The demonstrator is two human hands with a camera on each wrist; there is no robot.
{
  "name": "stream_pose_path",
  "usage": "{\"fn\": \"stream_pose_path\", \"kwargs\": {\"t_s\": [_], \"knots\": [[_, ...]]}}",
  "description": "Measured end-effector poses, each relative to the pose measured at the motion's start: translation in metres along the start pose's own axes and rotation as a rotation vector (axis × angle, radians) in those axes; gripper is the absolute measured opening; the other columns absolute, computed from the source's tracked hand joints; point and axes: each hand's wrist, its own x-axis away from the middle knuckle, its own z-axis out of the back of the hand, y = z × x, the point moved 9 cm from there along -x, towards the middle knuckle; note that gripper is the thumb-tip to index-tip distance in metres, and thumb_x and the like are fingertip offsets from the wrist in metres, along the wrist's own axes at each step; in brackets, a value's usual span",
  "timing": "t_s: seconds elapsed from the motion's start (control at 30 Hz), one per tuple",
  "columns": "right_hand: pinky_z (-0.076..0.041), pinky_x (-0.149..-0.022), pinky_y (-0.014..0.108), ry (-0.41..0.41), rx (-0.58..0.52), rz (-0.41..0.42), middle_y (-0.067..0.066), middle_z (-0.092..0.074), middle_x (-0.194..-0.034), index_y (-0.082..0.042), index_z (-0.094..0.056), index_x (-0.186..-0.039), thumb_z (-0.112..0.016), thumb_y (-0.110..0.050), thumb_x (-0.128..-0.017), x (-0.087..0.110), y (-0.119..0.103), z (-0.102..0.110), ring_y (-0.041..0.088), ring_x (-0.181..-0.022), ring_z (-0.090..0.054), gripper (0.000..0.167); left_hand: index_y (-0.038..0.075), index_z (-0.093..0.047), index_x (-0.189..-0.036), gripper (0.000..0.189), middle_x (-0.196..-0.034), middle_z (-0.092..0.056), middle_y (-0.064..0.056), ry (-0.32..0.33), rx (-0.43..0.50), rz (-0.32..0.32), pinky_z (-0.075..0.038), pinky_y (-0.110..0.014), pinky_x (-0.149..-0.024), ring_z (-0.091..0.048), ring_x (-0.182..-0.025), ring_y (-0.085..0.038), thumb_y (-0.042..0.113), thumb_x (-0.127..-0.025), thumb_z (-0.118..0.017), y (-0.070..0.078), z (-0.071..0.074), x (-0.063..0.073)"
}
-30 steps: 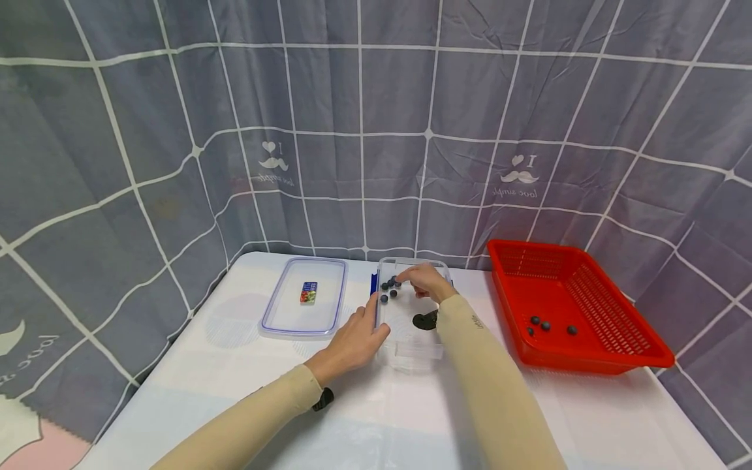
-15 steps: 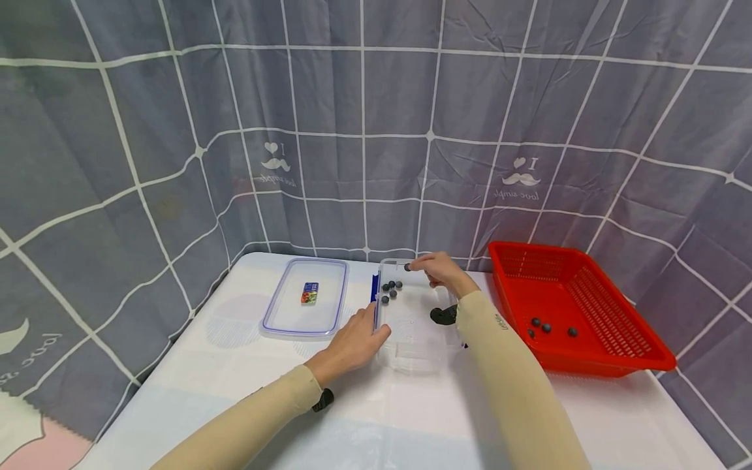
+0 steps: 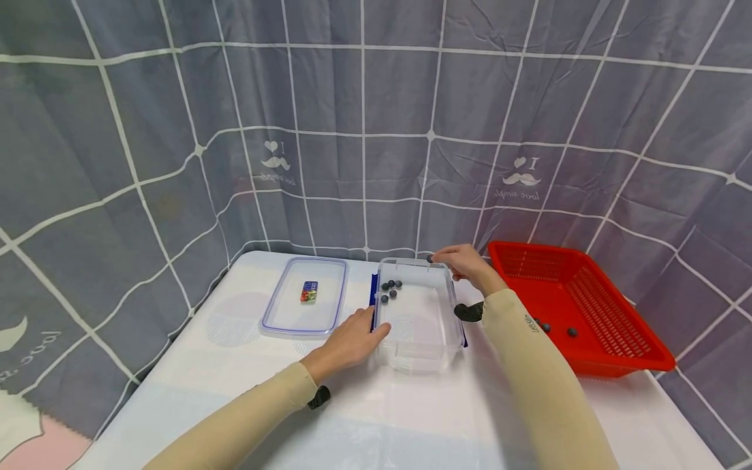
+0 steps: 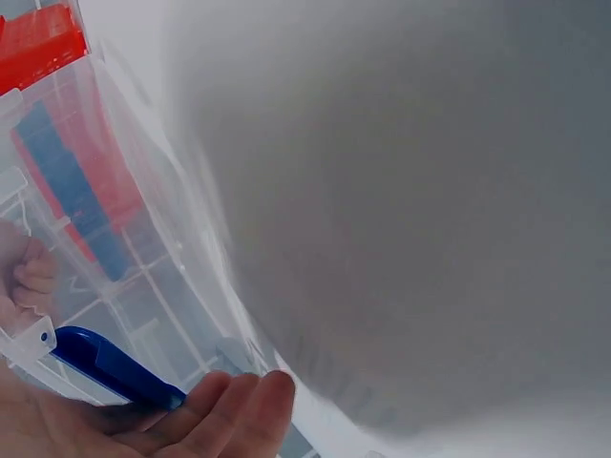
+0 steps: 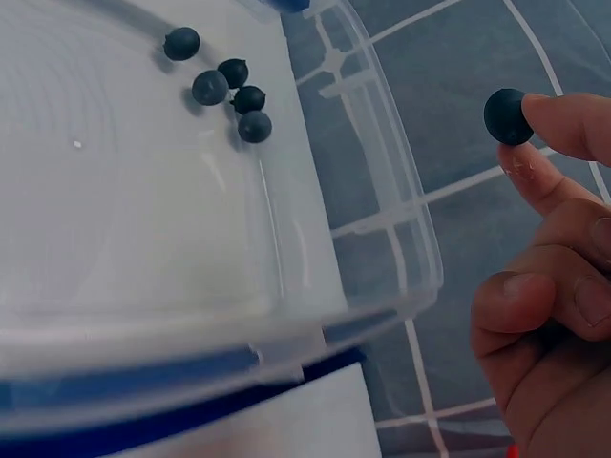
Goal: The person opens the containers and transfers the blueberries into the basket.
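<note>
Between thumb and index finger, my right hand (image 3: 470,266) pinches a single blueberry (image 5: 507,116), held just beyond the far right corner of a clear plastic container (image 3: 420,326). The other fingers of that hand are curled into the palm. Several blueberries (image 5: 210,88) lie together on the container floor, toward its far left. My left hand (image 3: 350,339) rests along the container's left side, fingers straight and thumb spread toward the front corner. In the left wrist view its fingertips lie under a blue side clip (image 4: 113,367).
A blue-rimmed lid (image 3: 302,320) with a small colourful label (image 3: 309,292) lies flat to the left. At the right stands a red perforated basket (image 3: 587,281) with a few blueberries (image 3: 572,332) in it. A grey checked curtain (image 3: 329,98) hangs behind the white table (image 3: 376,424).
My right hand has lifted a blueberry from among those in the container and moved it right, out past the far rim. The left hand stays at the container's left side.
</note>
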Motion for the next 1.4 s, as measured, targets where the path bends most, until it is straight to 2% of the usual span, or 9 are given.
{"fn": "stream_pose_path", "kwargs": {"t_s": [0.1,0.37,0.63,0.73,0.9,1.07,1.27,1.4], "knots": [[-0.047,-0.06,0.027,-0.006,0.009,0.002,-0.004,-0.035,-0.055,-0.003,-0.066,-0.131,-0.066,-0.028,-0.096,0.003,0.002,0.006,0.014,-0.052,-0.034,0.043,0.001,-0.036,-0.154,0.078,-0.151,-0.047,-0.022,0.012,-0.005,-0.005,-0.037,-0.052,-0.114,-0.045,-0.14,-0.037,0.056,-0.1,-0.041,-0.002,0.004,0.003],[-0.048,-0.062,0.027,0.023,0.049,-0.039,-0.002,-0.035,-0.058,-0.006,-0.065,-0.132,-0.065,-0.033,-0.096,0.013,0.015,0.031,0.017,-0.054,-0.036,0.045,0.004,-0.037,-0.155,0.074,-0.146,-0.052,-0.02,0.024,-0.008,-0.049,-0.041,-0.053,-0.11,-0.05,-0.135,-0.036,0.055,-0.101,-0.043,0.001,0.006,0.008],[-0.05,-0.068,0.026,0.072,0.047,-0.027,-0.002,-0.037,-0.064,-0.004,-0.063,-0.133,-0.064,-0.033,-0.097,0.027,0.021,0.059,0.016,-0.058,-0.037,0.045,0.007,-0.028,-0.159,0.076,-0.158,-0.038,-0.021,-0.017,0.033,-0.025,-0.032,-0.054,-0.117,-0.037,-0.146,-0.037,0.057,-0.102,-0.038,-0.003,-0.003,0.006],[-0.051,-0.069,0.026,0.092,0.049,-0.017,-0.004,-0.038,-0.062,-0.003,-0.063,-0.132,-0.065,-0.034,-0.097,0.032,0.025,0.071,0.014,-0.058,-0.038,0.047,0.007,-0.027,-0.159,0.076,-0.158,-0.038,-0.021,-0.021,0.04,-0.021,-0.033,-0.054,-0.116,-0.038,-0.146,-0.037,0.056,-0.102,-0.038,-0.003,-0.004,0.005],[-0.049,-0.066,0.026,0.09,0.014,-0.001,-0.006,-0.033,-0.056,0.001,-0.059,-0.134,-0.066,-0.034,-0.097,0.041,0.032,0.088,0.012,-0.053,-0.032,0.051,0.006,-0.027,-0.159,0.075,-0.157,-0.039,-0.022,-0.029,0.04,-0.022,-0.034,-0.053,-0.116,-0.04,-0.144,-0.038,0.054,-0.102,-0.037,-0.004,-0.005,0.006],[-0.045,-0.065,0.027,0.102,0.001,-0.01,-0.006,-0.036,-0.059,0.003,-0.056,-0.138,-0.064,-0.032,-0.098,0.053,0.04,0.106,0.012,-0.055,-0.031,0.054,0.005,-0.028,-0.159,0.075,-0.156,-0.04,-0.023,-0.029,0.037,-0.033,-0.035,-0.053,-0.115,-0.041,-0.143,-0.038,0.053,-0.103,-0.038,-0.003,-0.004,0.007],[-0.049,-0.073,0.03,0.099,0.049,-0.049,-0.009,-0.035,-0.058,0.001,-0.051,-0.144,-0.062,-0.039,-0.099,0.062,0.053,0.124,0.011,-0.056,-0.032,0.061,0.003,-0.032,-0.157,0.072,-0.149,-0.047,-0.021,0.0,0.017,-0.05,-0.039,-0.051,-0.112,-0.047,-0.137,-0.036,0.049,-0.102,-0.04,-0.002,-0.001,0.007],[-0.048,-0.07,0.028,0.099,0.078,-0.061,-0.01,-0.035,-0.056,0.003,-0.048,-0.146,-0.06,-0.038,-0.1,0.065,0.063,0.133,0.011,-0.055,-0.034,0.063,0.002,-0.035,-0.155,0.07,-0.146,-0.048,-0.02,0.025,-0.008,-0.067,-0.042,-0.05,-0.11,-0.05,-0.133,-0.033,0.047,-0.102,-0.043,0.001,0.002,0.006]]}}
